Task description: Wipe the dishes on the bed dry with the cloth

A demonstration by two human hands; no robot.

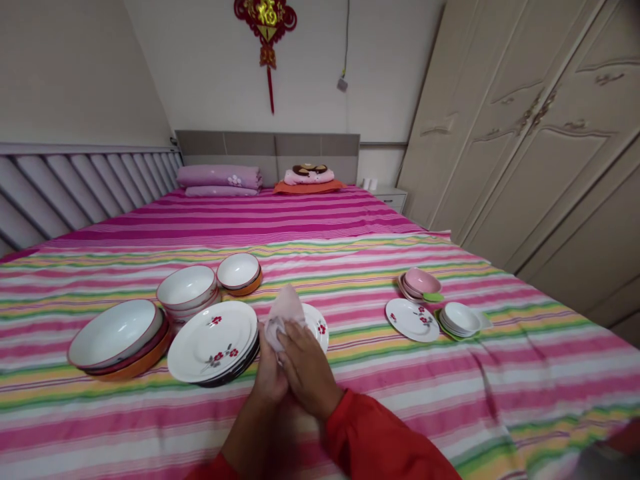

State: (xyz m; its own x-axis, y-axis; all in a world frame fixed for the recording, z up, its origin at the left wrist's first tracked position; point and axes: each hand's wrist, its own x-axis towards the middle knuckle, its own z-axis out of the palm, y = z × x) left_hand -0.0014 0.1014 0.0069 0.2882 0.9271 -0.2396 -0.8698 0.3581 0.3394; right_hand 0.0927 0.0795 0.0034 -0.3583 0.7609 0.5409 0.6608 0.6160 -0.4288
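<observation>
My left hand (269,375) and my right hand (306,367) are pressed together around a thin pale pink cloth (285,309), whose loose end points upward. The folds hide whether anything else is inside. Just behind my right hand, a white plate with red flowers (318,327) is partly covered. To the left stands a stack of plates (220,337), a white flowered one over dark ones. Around it are a stack of large bowls (117,333), a stack of medium bowls (187,288) and a stack of small bowls (239,272).
On the right lie a flowered plate (411,321), pink bowls (421,281) and small white dishes (460,319). Everything rests on a striped sheet (380,400) over a bed. A slatted rail (90,187) runs along the left; a wardrobe (525,147) stands at the right.
</observation>
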